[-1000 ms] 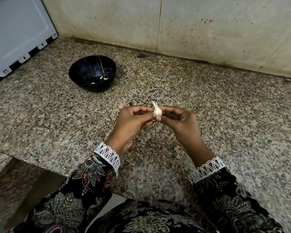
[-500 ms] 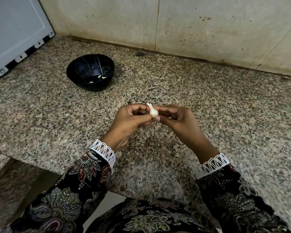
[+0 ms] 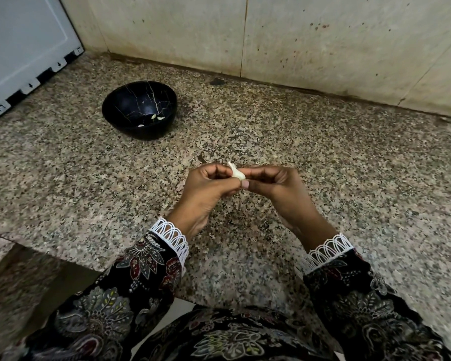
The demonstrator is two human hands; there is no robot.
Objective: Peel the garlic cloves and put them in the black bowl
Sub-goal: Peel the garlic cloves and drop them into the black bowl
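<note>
Both hands meet above the speckled granite countertop [image 3: 323,157], each with fingers curled inward. The left hand [image 3: 208,186] and the right hand [image 3: 274,186] together pinch a single garlic clove [image 3: 237,172] between thumbs and fingertips; the clove is pale, with a papery point sticking up toward the wall. Whether skin is still on it cannot be told. The black bowl [image 3: 139,109], veined with thin pale lines, stands on the counter well apart from the hands, up and to the left. Inside it, near its right inner wall, lie a few small peeled cloves [image 3: 157,117]. A white appliance [image 3: 24,48] occupies the far left corner. A stained tiled wall [image 3: 297,35] backs the counter. Dark floral sleeves with white lace cuffs [image 3: 171,237] cover both wrists.
</note>
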